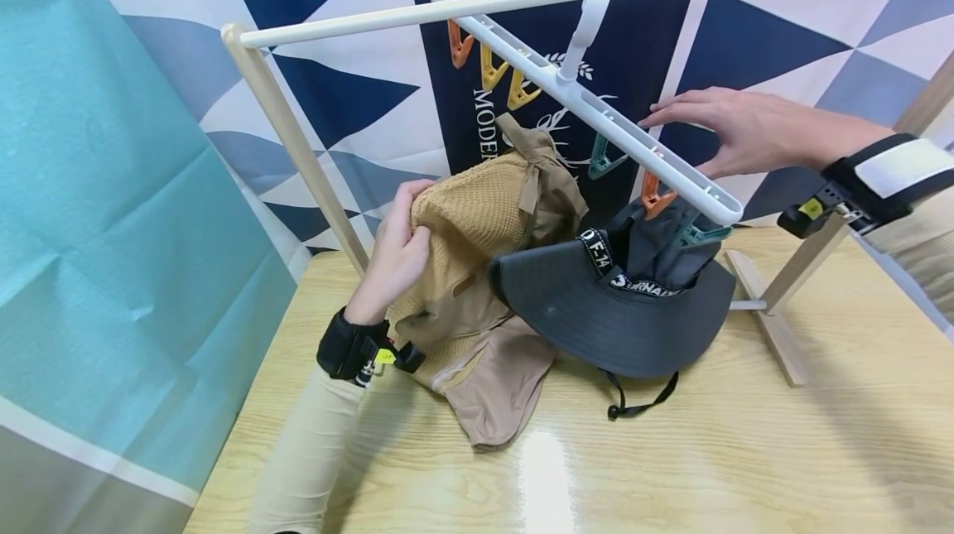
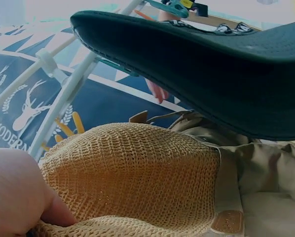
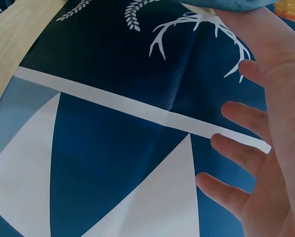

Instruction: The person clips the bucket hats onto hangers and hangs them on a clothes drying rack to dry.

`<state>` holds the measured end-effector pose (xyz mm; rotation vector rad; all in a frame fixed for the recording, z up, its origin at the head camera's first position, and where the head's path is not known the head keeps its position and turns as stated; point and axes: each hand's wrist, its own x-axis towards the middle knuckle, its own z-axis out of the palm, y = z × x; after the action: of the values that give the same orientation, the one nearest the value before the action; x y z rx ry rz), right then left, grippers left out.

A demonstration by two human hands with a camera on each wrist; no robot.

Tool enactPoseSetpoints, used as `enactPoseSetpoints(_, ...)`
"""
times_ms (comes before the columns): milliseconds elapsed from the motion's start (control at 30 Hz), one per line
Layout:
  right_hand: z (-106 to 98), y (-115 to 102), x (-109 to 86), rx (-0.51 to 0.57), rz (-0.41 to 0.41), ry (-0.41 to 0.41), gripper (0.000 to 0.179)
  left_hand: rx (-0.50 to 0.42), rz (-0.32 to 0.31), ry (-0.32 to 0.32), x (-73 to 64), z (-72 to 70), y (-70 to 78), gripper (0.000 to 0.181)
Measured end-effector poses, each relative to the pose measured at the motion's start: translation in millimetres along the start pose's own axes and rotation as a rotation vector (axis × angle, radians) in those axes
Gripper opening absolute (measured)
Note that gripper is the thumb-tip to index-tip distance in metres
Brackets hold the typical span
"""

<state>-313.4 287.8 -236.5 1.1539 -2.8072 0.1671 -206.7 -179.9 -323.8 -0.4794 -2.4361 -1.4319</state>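
Observation:
My left hand grips the crown of a tan knit sun hat, its thumb pressed into the fabric. In the left wrist view the knit crown bulges next to the left hand. The hat's brown cloth brim hangs down at the table. A black wide-brimmed hat hangs from clips on a pale clip hanger. My right hand is beside the hanger's near half, fingers spread and relaxed. In the right wrist view the right hand grips nothing visible; its thumb tip is partly out of sight.
The hanger hooks over a white rod of a wooden rack. Orange, yellow and teal clips, such as a yellow clip, hang along it. A patterned cloth backs the wooden table. A rack foot stands at the right.

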Motion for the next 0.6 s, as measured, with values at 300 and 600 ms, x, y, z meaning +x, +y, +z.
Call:
enactPoseSetpoints(300,0,-3,-1.0,0.019,-0.030,0.001,0.107,0.031,0.016,-0.061,14.8,1.2,8.8,0.060)
enactPoseSetpoints(600,0,-10,1.2,0.037,-0.028,-0.017,0.109,0.040,0.037,-0.125,28.0,7.0,21.4,0.060)
